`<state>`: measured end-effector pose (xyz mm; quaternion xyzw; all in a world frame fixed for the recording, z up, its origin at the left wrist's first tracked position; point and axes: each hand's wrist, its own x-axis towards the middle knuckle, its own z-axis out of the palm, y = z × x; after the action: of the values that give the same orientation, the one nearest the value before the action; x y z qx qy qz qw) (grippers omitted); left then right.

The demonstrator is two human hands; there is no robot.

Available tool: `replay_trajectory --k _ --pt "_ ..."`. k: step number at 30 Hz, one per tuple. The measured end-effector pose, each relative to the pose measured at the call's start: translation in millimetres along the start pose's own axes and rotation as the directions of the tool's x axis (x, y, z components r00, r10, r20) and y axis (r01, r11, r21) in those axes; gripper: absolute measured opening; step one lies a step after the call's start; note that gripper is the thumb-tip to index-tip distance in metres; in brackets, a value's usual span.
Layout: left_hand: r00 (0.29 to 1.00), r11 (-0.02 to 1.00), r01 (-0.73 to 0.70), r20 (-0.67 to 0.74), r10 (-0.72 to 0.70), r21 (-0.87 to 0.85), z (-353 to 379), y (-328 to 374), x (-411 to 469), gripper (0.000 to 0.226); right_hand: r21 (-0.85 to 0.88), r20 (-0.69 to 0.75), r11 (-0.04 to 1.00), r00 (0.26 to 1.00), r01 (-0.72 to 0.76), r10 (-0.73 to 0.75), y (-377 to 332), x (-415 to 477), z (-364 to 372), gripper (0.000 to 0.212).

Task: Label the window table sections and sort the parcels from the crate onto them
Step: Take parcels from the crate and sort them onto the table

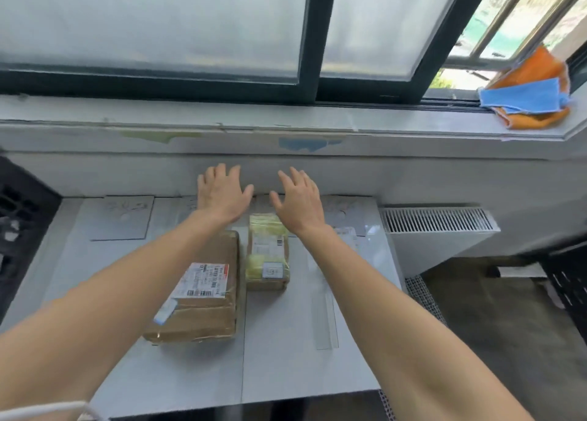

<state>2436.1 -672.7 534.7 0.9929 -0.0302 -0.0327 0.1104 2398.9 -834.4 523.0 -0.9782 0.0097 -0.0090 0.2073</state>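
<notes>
A white table stands under the window. On it lie two parcels: a large brown cardboard parcel with a white shipping label, and to its right a smaller brown parcel wrapped in yellowish tape. Paper label sheets lie along the table's far edge, one at the left and one at the right. My left hand and my right hand reach past the parcels to the far middle of the table, fingers spread, holding nothing. What lies under them is hidden.
A black crate stands at the left of the table. A white radiator sits at the right, with another black crate beyond it. Orange and blue cloths lie on the window sill.
</notes>
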Motion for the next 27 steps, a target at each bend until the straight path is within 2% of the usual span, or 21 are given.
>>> replay_trajectory --k 4,16,21,27 --pt "0.999 0.998 0.032 -0.030 -0.030 0.048 -44.0 -95.8 -13.7 0.064 -0.072 0.022 0.993 0.995 0.097 -0.096 -93.9 2.1 13.3 0.056" --pt "0.976 0.980 0.128 -0.194 -0.097 0.154 -185.1 -361.9 -64.1 0.060 -0.096 0.032 0.943 0.947 0.320 -0.319 -393.6 16.2 65.3 0.057" --pt "0.941 0.955 0.271 -0.242 -0.237 0.118 -219.6 -458.5 -76.3 0.056 -0.076 0.075 0.901 0.903 0.428 -0.423 -492.7 19.7 93.2 0.057" --pt "0.893 0.906 0.417 -0.216 -0.394 0.069 -229.7 -552.6 -92.7 0.057 -0.058 0.129 0.856 0.854 0.514 -0.504 -567.7 19.6 131.3 0.057"
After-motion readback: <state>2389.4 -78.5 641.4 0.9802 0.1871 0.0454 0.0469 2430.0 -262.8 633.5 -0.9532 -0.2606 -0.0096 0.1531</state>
